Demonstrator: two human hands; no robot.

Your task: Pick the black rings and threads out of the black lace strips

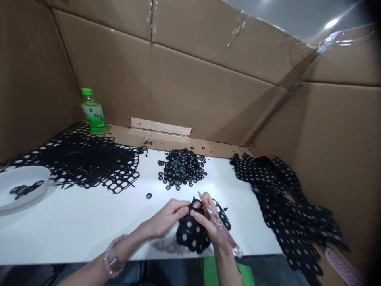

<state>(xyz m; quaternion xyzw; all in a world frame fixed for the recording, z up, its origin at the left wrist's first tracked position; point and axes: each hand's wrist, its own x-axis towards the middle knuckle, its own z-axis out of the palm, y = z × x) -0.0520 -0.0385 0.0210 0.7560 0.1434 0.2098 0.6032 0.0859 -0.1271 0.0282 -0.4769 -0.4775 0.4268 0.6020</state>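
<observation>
A crumpled black sheet [190, 234] punched with round holes sits bunched between the person's hands, just in front of the heap of small black rings [182, 167]. The left hand [166, 218] has its fingers pressed together, their tips pinching the sheet's upper edge. The right hand [208, 226] curls its fingers over the sheet and holds a pointed tool with a clear pink handle [223, 228]; its exact grip is partly hidden.

One loose ring [149, 196] lies just beside the heap, toward the left. Farther left of the heap, a white dish [38, 171] holds a few black rings [25, 189], and a large holed black sheet [89, 159] lies flat beside it. Behind that sheet stands a green-capped bottle [93, 113]. To the heap's right, another holed black sheet [285, 206] drapes over the table's edge.
</observation>
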